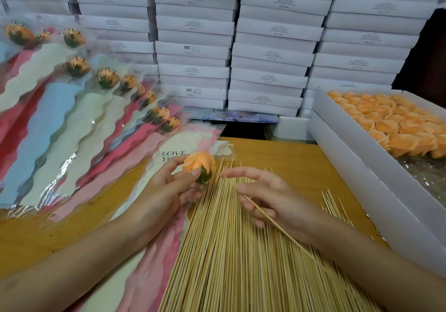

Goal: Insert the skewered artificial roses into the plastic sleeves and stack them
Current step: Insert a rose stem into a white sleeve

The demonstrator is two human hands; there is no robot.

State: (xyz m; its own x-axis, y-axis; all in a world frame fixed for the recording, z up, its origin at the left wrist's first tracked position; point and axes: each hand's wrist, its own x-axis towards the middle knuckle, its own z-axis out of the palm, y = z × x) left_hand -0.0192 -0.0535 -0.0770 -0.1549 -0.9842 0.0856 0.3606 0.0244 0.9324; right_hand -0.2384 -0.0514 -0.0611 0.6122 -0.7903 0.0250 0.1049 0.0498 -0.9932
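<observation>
My left hand [166, 188] pinches an orange artificial rose [199, 163] by its green base, just above the table. My right hand [268, 195] holds a single bamboo skewer [277, 227] between thumb and fingers, its tip near the thumb and its length running back under the wrist. Below both hands lies a broad pile of bamboo skewers [229, 263]. A stack of empty plastic sleeves [149, 239], the top one printed "LOVE YOU", lies under my left hand. Several sleeved roses [72, 123] fan out at the left.
A white box of loose orange roses [391, 123] stands at the right, on another white box [376, 191]. Stacked white cartons [265, 46] wall off the back. A few stray skewers [335, 205] lie beside the box on the wooden table [289, 152].
</observation>
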